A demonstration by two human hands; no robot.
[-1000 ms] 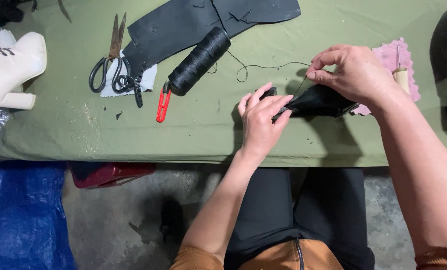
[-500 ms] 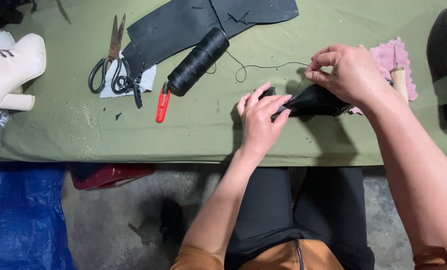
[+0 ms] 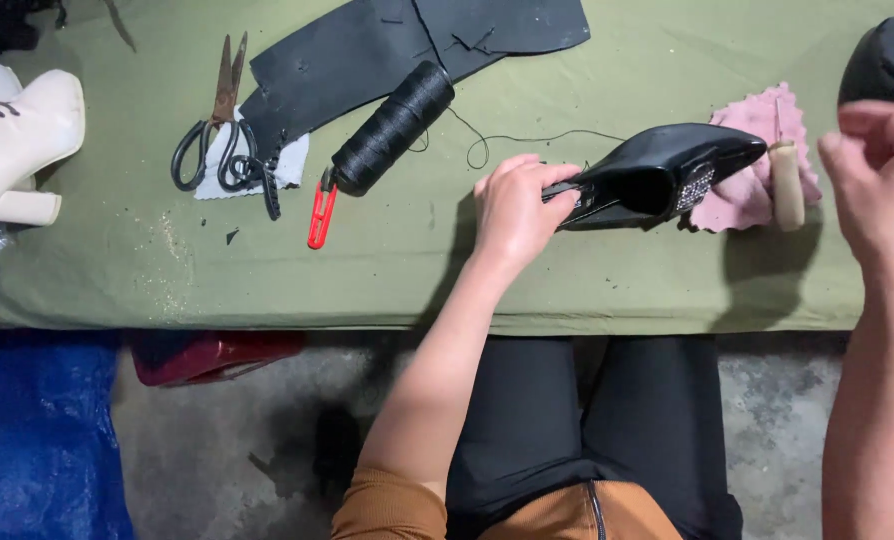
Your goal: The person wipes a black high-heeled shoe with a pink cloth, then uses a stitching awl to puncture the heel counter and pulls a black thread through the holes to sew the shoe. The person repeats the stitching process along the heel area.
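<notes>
Two hands work over the bench [image 3: 607, 290]: the left hand [image 3: 515, 208] pinches the black shoe [image 3: 657, 175] at its 9 o'clock end, while the right hand [image 3: 882, 185], loosely curled, hovers at 3 o'clock, perhaps pulling thread too fine to see. Held one-handed, the shoe could twist free.

Glossy black shoe [image 3: 667, 172], olive-green tablecloth [image 3: 607, 280], pink cloth [image 3: 767, 130] (zigzag-edged, apparently), red snips [image 3: 319, 212].

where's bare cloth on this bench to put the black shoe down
Free: the front strip of green cloth between the red snips and left hand. Crowded: around the scissors, thread spool, black sheet and pink rag.
</notes>
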